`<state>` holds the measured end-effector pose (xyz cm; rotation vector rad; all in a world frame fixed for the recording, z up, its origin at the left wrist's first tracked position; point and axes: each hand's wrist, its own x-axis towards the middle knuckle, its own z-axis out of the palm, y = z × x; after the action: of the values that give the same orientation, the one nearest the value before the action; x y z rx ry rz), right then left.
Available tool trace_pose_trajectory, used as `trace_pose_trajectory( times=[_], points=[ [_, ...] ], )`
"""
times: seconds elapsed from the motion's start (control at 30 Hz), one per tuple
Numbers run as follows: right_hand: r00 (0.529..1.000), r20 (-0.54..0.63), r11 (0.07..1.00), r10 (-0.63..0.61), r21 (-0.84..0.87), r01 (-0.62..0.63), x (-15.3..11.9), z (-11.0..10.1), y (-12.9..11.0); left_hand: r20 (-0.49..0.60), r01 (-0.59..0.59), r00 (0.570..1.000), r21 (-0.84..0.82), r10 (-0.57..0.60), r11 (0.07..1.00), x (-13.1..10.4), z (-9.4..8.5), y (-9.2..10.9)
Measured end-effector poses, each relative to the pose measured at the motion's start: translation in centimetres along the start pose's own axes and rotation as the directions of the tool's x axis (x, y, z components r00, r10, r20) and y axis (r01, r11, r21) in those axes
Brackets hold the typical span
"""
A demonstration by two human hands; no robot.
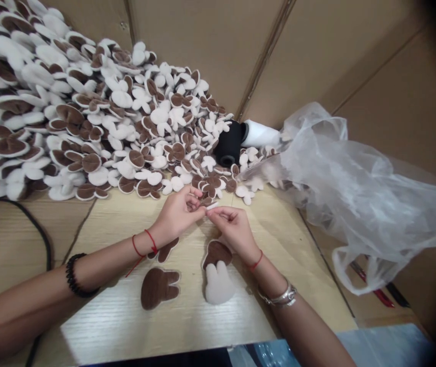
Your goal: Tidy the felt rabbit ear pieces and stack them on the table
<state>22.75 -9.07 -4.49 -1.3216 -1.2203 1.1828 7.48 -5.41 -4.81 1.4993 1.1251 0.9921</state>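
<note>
Brown and white plush meets my fingertips in the head view: at the centre of the clock face I grasp a small plush piece (212,205), my left hand (182,211) pinching it from the nine o'clock side, fingers curled, and my right hand (234,228) pinching its edge from four o'clock. My hands hide much of its outline.

Just below my left wrist, toward seven, a brown piece (168,250) shows only partly, and beyond it lies a rabbit-head cutout (160,289), smooth brown nap edged in white, two rounded ears pointing to three. At six, a fuzzy white rabbit (219,285) lies with its ears up, overlapping a brown cutout (218,252).

From nine round to twelve rises a heaped pile (118,122) of the same soft, lobed shapes. Near half past twelve stand out a black spool (228,142) and a white spool (261,133). Toward two and three, a crinkled, translucent plastic bag (355,178) sprawls over the pale, glossy tabletop (126,326).
</note>
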Motion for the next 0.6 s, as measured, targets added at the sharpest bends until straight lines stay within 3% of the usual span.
trace_pose_trajectory(
  times=[0.27, 0.43, 0.6],
  points=[
    [0.999, 0.052, 0.994, -0.008, 0.111, 0.003, 0.0, 0.2, -0.1, -0.015, -0.074, 0.997, 0.061, 0.075, 0.995, -0.4, 0.2, 0.3],
    [0.999, 0.030, 1.000, -0.028, -0.008, 0.028, -0.2, 0.0, -0.5, -0.043, -0.069, 0.996, 0.127, 0.075, 0.989, -0.3, -0.1, 0.3],
    [0.990, 0.139, 0.999, 0.035, 0.000, -0.035, -0.3, -0.3, -1.5, -0.036, -0.119, 0.991, 0.164, 0.127, 0.979, -0.4, -0.1, 0.5]
  ],
)
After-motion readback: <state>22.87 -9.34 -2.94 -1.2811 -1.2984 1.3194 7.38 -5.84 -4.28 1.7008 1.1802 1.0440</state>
